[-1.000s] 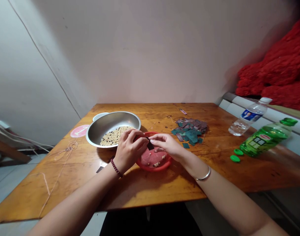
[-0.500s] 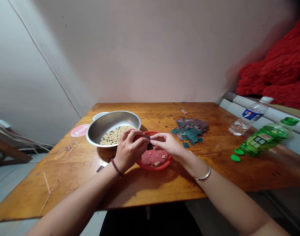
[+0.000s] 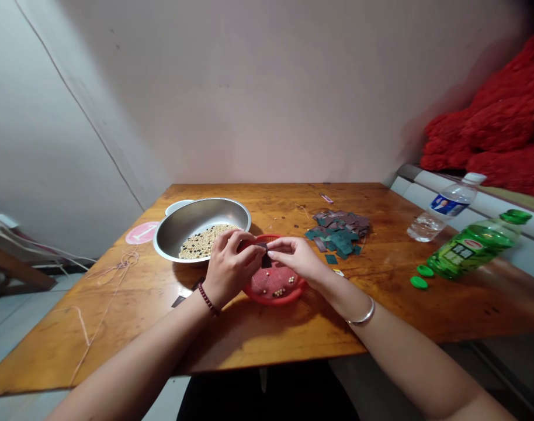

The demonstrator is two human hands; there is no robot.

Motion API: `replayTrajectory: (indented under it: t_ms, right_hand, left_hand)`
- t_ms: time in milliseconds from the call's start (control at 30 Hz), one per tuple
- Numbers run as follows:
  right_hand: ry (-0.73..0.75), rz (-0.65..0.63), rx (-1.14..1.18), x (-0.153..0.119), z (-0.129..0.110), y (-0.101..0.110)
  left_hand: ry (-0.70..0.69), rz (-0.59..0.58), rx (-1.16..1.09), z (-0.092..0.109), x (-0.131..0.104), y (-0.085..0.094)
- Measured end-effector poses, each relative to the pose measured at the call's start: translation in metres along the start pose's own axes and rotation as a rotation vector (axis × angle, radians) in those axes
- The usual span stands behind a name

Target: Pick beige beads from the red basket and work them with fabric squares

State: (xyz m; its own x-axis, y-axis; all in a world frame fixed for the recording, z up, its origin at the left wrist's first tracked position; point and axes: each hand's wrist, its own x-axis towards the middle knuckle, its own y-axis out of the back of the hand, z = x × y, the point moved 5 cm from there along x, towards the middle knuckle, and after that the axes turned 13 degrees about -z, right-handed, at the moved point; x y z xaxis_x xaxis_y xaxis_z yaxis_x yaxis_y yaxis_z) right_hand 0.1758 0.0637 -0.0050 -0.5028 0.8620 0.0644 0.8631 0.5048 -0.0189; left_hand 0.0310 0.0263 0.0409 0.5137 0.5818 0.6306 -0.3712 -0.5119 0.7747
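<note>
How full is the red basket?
Nearly empty where visible: only a few beads lie in the red basket; the left hand and right hand hide part of it.

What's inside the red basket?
Small pale bead-like balls lie in the red basket. The left hand and right hand cover parts; anything beneath them is hidden.

The patch (image 3: 266, 261) is dark, the basket (image 3: 274, 283) red, the scraps (image 3: 341, 231) green and maroon, 2 caps (image 3: 419, 282) green.

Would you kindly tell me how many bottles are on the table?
2: the blue-labelled bottle toward the right edge of the table, and the green bottle nearer the camera; both are right of the red basket. No others seem hidden.
</note>
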Motion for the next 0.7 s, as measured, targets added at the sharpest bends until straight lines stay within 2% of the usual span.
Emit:
replayTrajectory:
  t_ms: [233,700]
  right_hand:
    - [-0.001,0.040,-0.014,-0.0011,0.0015,0.0021]
    - [-0.009,0.036,-0.027,-0.0011,0.0018,-0.0011]
  left_hand:
    - [-0.008,-0.006,0.002,0.0015,-0.0001,-0.0001]
    - [0.011,-0.056,-0.007,0.0009,0.0000,-0.0045]
